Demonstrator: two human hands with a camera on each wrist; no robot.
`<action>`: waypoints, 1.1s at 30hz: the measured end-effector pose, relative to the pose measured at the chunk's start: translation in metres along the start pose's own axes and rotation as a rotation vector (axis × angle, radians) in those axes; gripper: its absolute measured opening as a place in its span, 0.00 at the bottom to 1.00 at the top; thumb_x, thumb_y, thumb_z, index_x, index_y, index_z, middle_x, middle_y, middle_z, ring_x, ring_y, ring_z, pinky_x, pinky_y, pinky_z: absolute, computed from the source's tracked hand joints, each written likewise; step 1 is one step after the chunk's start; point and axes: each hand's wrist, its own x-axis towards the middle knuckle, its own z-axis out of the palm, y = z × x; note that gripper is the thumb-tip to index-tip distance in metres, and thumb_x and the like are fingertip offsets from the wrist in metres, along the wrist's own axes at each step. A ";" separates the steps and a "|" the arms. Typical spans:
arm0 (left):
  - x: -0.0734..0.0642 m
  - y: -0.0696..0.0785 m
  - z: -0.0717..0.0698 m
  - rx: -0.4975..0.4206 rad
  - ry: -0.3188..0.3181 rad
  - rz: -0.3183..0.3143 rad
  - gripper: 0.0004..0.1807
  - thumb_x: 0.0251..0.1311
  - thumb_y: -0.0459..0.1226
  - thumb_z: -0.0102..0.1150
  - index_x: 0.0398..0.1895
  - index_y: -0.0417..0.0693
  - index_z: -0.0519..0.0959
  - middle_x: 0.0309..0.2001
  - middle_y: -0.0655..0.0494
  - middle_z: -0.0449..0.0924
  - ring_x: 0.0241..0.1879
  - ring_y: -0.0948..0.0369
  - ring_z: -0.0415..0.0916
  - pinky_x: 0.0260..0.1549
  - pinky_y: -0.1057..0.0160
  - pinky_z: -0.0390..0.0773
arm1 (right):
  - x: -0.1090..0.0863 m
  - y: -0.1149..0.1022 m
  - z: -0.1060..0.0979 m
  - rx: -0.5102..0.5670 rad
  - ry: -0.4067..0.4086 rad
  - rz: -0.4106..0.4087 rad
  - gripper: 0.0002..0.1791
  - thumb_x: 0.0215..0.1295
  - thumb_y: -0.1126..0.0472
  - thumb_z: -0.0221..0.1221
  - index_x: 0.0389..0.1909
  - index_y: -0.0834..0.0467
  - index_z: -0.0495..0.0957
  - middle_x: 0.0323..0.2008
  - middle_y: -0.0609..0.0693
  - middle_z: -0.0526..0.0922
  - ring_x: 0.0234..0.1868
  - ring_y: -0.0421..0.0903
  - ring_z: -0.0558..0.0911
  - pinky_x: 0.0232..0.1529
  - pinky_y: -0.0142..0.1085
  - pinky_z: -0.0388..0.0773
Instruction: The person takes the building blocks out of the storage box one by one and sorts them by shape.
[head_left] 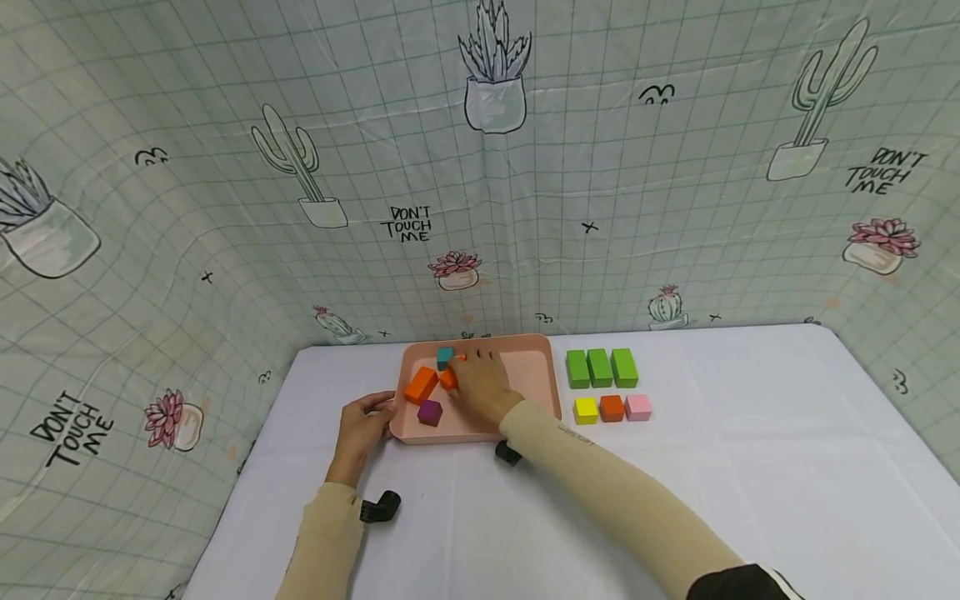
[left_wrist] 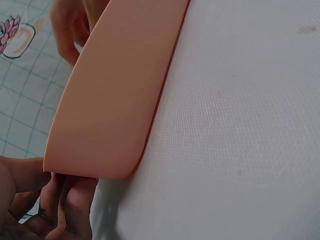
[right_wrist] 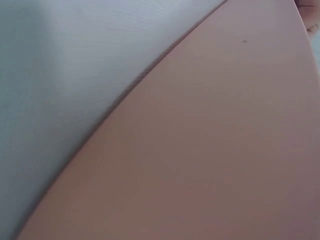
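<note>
A pink tray [head_left: 532, 367] lies on the table, holding several small blocks. At its left end my left hand [head_left: 363, 429] grips the rim; in the left wrist view the thumb [left_wrist: 22, 172] lies at the tray's corner with curled fingers below. My right hand [head_left: 483, 385] reaches over the near wall into the tray, its fingertips among the blocks. An orange block [head_left: 447, 379] touches or nearly touches these fingers, which partly cover it; whether they pinch it is hidden. Close by are a teal block [head_left: 445, 358], a longer orange block [head_left: 422, 386] and a purple cube [head_left: 430, 412].
Right of the tray stand three green blocks [head_left: 600, 368] in a row. Nearer me are a yellow cube [head_left: 586, 410], an orange-red cube [head_left: 612, 408] and a pink cube [head_left: 638, 407]. A white cloth [head_left: 750, 467] covers the table; a patterned curtain [head_left: 540, 167] hangs behind.
</note>
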 end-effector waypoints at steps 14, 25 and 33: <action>-0.001 0.001 0.001 0.004 -0.002 -0.003 0.18 0.73 0.29 0.60 0.63 0.31 0.81 0.49 0.39 0.80 0.26 0.63 0.74 0.25 0.73 0.78 | -0.014 0.009 -0.008 0.113 -0.034 -0.054 0.28 0.71 0.54 0.68 0.68 0.57 0.77 0.58 0.57 0.79 0.62 0.57 0.73 0.72 0.51 0.67; -0.003 0.001 0.002 0.009 -0.001 0.000 0.17 0.73 0.28 0.60 0.63 0.31 0.80 0.46 0.41 0.79 0.24 0.65 0.72 0.24 0.73 0.76 | -0.018 0.018 -0.001 0.134 -0.036 -0.025 0.33 0.71 0.48 0.68 0.70 0.60 0.75 0.64 0.57 0.79 0.67 0.59 0.72 0.77 0.55 0.60; -0.002 0.001 0.000 0.007 -0.004 0.001 0.18 0.74 0.28 0.60 0.63 0.30 0.80 0.47 0.41 0.79 0.25 0.64 0.72 0.24 0.72 0.77 | -0.033 0.030 -0.008 0.166 0.044 -0.084 0.31 0.69 0.54 0.68 0.70 0.60 0.76 0.65 0.55 0.80 0.68 0.59 0.73 0.75 0.54 0.64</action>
